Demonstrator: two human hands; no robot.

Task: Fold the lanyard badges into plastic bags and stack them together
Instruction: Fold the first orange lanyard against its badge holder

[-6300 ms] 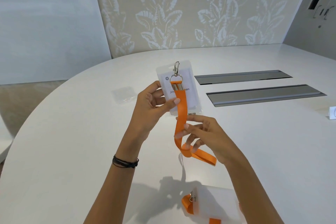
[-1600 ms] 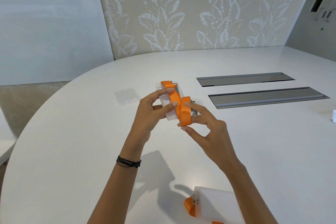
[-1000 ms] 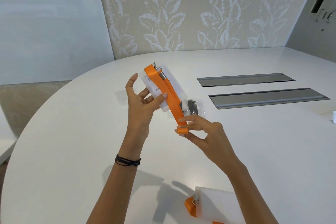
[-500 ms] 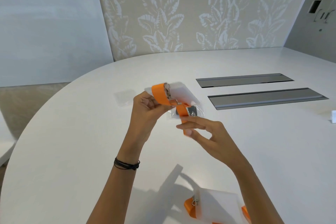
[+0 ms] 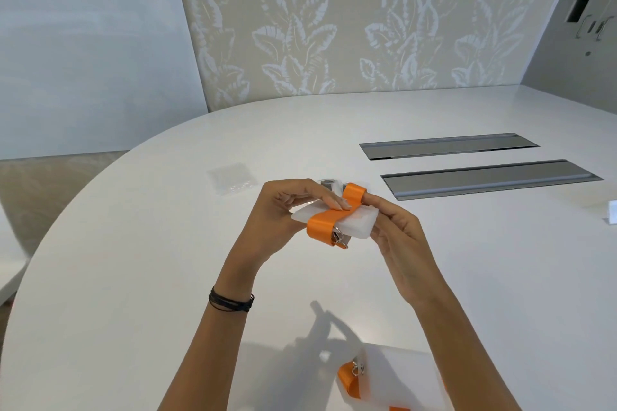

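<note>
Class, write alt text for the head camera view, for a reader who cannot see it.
The left hand pins an orange lanyard flat across a badge holder, the right hand gripping the holder's other end, above a white table.

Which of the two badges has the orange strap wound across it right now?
The badge held between the left hand and right hand: its strap crosses its face. The other badge lies on the table, its face bare.

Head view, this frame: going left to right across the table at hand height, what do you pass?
Clear plastic bag → left hand → lanyard badge, held between both hands → right hand → small white card at the picture's right edge.
</note>
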